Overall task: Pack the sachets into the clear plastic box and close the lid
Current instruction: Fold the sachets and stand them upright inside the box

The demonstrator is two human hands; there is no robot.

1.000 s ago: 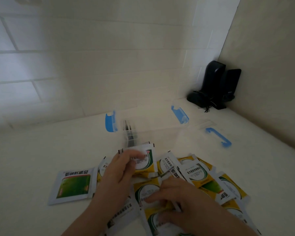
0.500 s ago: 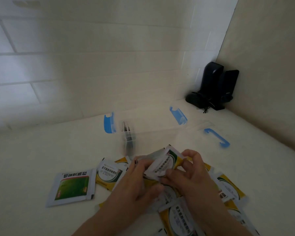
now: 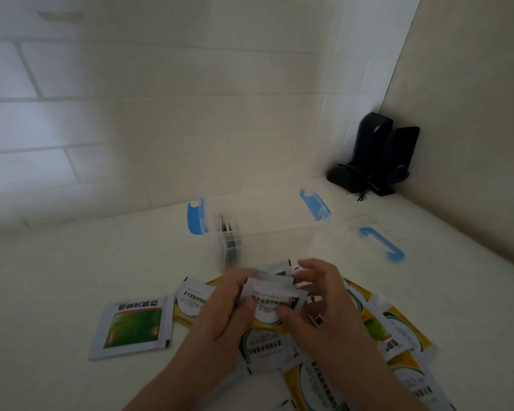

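My left hand [image 3: 220, 310] and my right hand [image 3: 324, 304] together grip a small stack of sachets [image 3: 272, 295] just above the table. More white, yellow and green sachets [image 3: 398, 330] lie spread under and to the right of my hands. One green-faced sachet [image 3: 134, 324] lies apart on the left. Behind them stands the clear plastic box [image 3: 267, 229] with blue clips [image 3: 196, 216], open, with a few sachets upright at its left end [image 3: 229, 238]. Its clear lid [image 3: 377, 241] with a blue clip lies to the box's right.
A black device with a cable [image 3: 377, 155] stands in the far right corner. A white tiled wall [image 3: 161, 114] rises behind the box, and a beige wall [image 3: 472, 114] closes the right side.
Both hands came together over the pile, gathered sachets into a stack and lifted it slightly. A yellow sachet on the left became uncovered.
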